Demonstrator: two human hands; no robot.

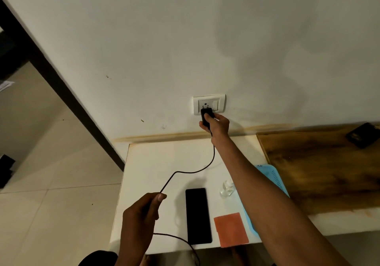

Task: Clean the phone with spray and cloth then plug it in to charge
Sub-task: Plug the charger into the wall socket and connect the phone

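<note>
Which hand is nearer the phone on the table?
Left. The left hand holds the cable just left of the phone; the right hand is up at the wall socket with the charger.

The arm (267, 183) hides part of the bottle (226, 189) and tray (275, 179); the charger's (205, 117) pins perhaps meet the socket (207, 104).

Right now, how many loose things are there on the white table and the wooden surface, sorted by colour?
Black: 2, the phone on the white table and a dark flat object on the wooden surface
Orange: 1, the cloth
Clear: 1, the spray bottle
Blue: 1, a perforated mat
Total: 5
</note>
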